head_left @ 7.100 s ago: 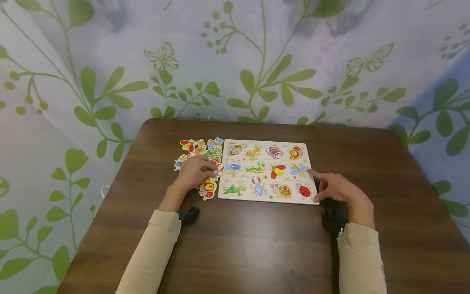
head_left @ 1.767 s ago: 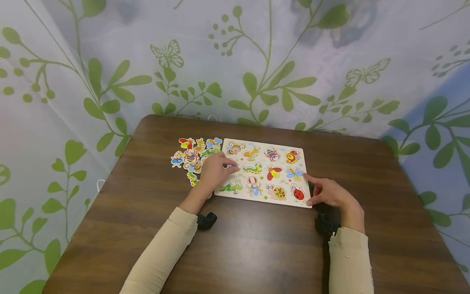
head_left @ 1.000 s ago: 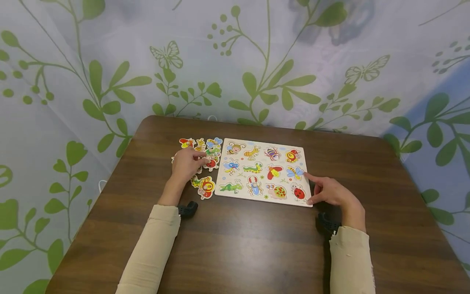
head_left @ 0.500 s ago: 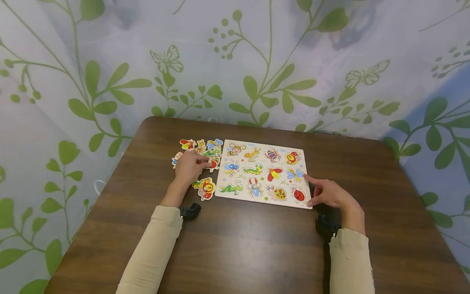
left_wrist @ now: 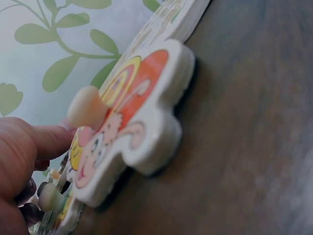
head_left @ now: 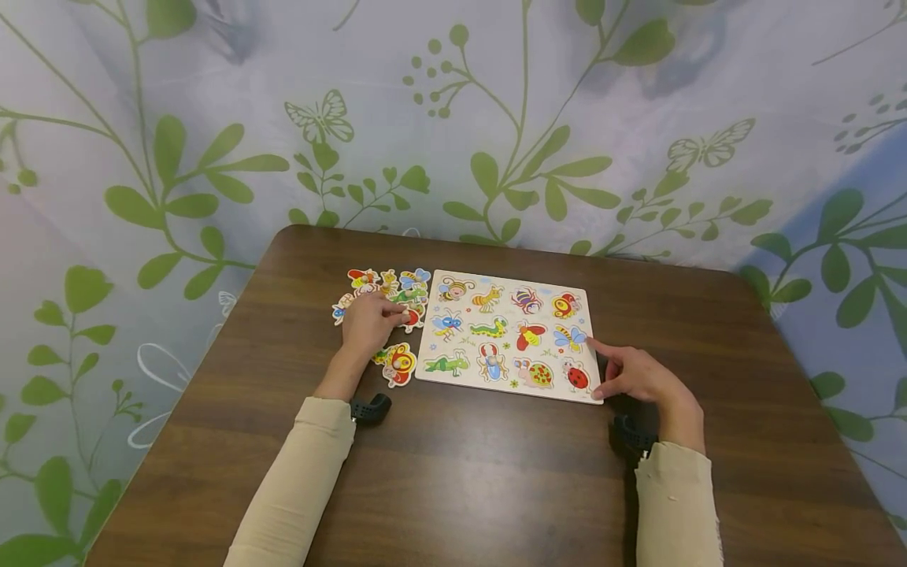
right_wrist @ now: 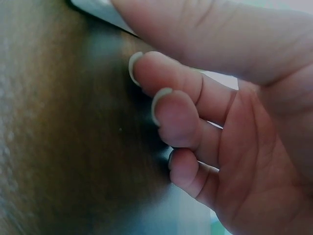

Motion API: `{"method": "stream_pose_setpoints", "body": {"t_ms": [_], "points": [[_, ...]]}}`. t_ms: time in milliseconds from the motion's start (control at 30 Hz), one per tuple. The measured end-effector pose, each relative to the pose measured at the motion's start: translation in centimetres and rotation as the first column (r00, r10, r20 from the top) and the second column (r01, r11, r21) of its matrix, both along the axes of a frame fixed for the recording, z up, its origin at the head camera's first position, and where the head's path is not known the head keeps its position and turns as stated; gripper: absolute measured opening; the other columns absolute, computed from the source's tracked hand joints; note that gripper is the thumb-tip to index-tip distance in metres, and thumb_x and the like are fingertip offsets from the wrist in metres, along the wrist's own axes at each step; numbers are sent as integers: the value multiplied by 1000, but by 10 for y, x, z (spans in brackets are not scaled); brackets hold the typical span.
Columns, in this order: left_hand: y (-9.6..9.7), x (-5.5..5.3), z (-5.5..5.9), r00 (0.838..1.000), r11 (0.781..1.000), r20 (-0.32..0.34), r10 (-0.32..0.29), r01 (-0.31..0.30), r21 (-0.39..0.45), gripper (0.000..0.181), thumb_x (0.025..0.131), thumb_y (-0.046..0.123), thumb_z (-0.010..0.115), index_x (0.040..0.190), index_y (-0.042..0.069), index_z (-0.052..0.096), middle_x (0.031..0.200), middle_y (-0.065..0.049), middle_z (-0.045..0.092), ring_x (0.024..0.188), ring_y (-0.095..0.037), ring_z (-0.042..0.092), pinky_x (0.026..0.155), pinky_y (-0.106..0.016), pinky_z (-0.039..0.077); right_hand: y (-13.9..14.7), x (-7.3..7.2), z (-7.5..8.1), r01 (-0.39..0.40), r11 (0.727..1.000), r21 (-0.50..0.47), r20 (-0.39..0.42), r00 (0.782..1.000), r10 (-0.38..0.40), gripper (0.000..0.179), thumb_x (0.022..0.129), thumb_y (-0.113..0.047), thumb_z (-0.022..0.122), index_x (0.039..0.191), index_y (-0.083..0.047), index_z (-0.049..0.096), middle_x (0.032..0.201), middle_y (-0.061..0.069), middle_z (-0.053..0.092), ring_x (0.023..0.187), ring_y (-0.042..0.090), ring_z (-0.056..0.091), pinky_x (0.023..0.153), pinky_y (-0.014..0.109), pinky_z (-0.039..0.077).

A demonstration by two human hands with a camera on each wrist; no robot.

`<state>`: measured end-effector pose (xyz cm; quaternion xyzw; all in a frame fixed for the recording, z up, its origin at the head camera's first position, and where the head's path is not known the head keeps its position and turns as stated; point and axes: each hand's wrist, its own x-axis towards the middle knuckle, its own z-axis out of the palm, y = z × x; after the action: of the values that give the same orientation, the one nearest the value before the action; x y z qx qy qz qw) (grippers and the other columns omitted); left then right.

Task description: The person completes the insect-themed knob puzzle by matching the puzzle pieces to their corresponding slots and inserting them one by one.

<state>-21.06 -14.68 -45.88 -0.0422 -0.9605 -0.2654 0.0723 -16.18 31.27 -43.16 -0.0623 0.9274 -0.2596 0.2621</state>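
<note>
In the head view my left hand (head_left: 366,323) is over a cluster of insect puzzle pieces left of the board, thumb and index finger pinching the knob of a ladybug piece (head_left: 414,319). Just below it lies a red-and-yellow butterfly piece (head_left: 399,365); the left wrist view shows this piece (left_wrist: 142,93) up close with its pale knob. The puzzle board (head_left: 471,342), printed with colourful insects, lies flat on the table. My right hand (head_left: 645,376) rests at the board's right edge, index finger on the side and thumb at the near corner; its other fingers bend loosely beside it.
Several other pieces, among them a red-winged bug (head_left: 364,279), a blue-winged bee (head_left: 414,278) and a green grasshopper (head_left: 409,294), crowd around the left hand. All lie on a dark wooden table (head_left: 453,472). A leaf-patterned curtain (head_left: 496,118) hangs behind the table.
My left hand has come back leftward from the board's left side to the pieces, and its fingertips have settled on the ladybug piece. The right hand stays at the board's edge.
</note>
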Motion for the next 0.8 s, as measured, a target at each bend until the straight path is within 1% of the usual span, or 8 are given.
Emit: {"method": "stream_pose_setpoints", "body": {"t_ms": [200, 300, 367, 433, 467, 533, 667, 800], "points": [[2, 0, -2, 999, 1000, -33, -5, 5, 11, 23, 82, 34, 78, 99, 18, 80, 80, -1, 63, 71, -19, 52, 61, -31, 37, 0, 1, -3, -1, 1000, -5, -4, 1000, 1, 103, 70, -41, 84, 154, -18, 29, 82, 8, 53, 74, 21, 47, 63, 31, 39], [4, 1, -1, 998, 1000, -55, -10, 12, 23, 22, 82, 33, 78, 99, 18, 80, 81, -4, 64, 73, -22, 53, 63, -35, 40, 0, 0, -5, -8, 1000, -3, -9, 1000, 8, 103, 70, -41, 84, 154, -17, 29, 82, 8, 53, 74, 21, 47, 63, 31, 39], [5, 1, 0, 997, 999, -73, -10, 12, 32, 22, 82, 32, 78, 98, 17, 80, 90, -7, 70, 85, -26, 60, 72, -38, 47, 0, 0, -6, -10, 1000, -2, -16, 1000, 10, 103, 70, -41, 84, 154, -17, 29, 82, 8, 53, 74, 20, 47, 63, 31, 39], [6, 2, 1, 996, 999, -86, -7, 11, 42, 22, 82, 31, 78, 97, 16, 80, 101, -10, 72, 97, -29, 62, 82, -43, 49, 0, 0, -6, -8, 1000, 1, -23, 1000, 8, 103, 70, -42, 84, 153, -17, 29, 82, 7, 53, 74, 20, 47, 63, 31, 39], [7, 2, 2, 996, 999, -89, -8, 12, 44, 22, 83, 31, 77, 97, 15, 80, 102, -10, 72, 99, -30, 62, 83, -44, 49, 0, 0, -6, -5, 1000, 2, -25, 1000, 6, 103, 70, -42, 84, 153, -18, 29, 81, 7, 53, 74, 21, 47, 63, 31, 40], [8, 2, 3, 995, 999, -103, -9, 14, 42, 21, 83, 30, 77, 96, 15, 80, 99, -9, 71, 96, -28, 62, 82, -42, 49, 0, 0, -6, -6, 1000, 3, -30, 1000, 6, 103, 70, -42, 84, 154, -18, 29, 81, 7, 53, 73, 21, 47, 63, 31, 39], [9, 3, 4, 991, 999, -134, -27, 32, 32, 19, 83, 29, 78, 94, 15, 80, 79, -3, 63, 73, -21, 53, 64, -34, 40, 1, 0, -7, -7, 1000, 5, -34, 999, 7, 103, 70, -44, 84, 154, -19, 29, 81, 7, 53, 73, 21, 47, 63, 32, 39], [10, 3, 7, 984, 999, -172, -51, 53, 10, 18, 82, 29, 78, 93, 15, 80, 77, -3, 63, 72, -21, 53, 63, -34, 40, 1, 0, -8, -8, 1000, 1, -35, 999, 8, 103, 69, -43, 84, 154, -18, 29, 82, 7, 53, 73, 21, 47, 63, 32, 39]]}}
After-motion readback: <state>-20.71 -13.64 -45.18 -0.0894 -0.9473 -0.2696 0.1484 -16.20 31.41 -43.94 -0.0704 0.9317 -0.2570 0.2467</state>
